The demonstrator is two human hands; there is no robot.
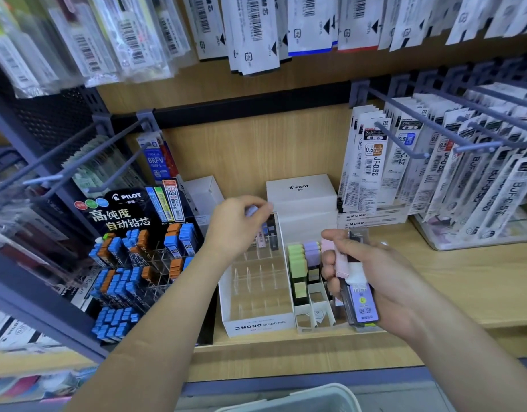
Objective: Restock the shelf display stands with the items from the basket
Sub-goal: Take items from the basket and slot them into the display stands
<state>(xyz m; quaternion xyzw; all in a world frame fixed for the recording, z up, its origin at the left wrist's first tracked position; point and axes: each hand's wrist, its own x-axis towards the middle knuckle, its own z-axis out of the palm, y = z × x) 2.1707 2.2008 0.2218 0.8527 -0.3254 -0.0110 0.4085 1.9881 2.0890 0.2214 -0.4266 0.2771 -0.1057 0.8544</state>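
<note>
The left hand [237, 226] pinches one small purple lead case [252, 210] in its curled fingers, up over the back of the clear stand [256, 281] that sits in the white MONO box [260, 326]. The right hand [384, 281] wraps its fingers round a bunch of lead cases [364, 304], just beside the little tray [314, 319]. The basket [301, 396] peeks in at the bottom.
</note>
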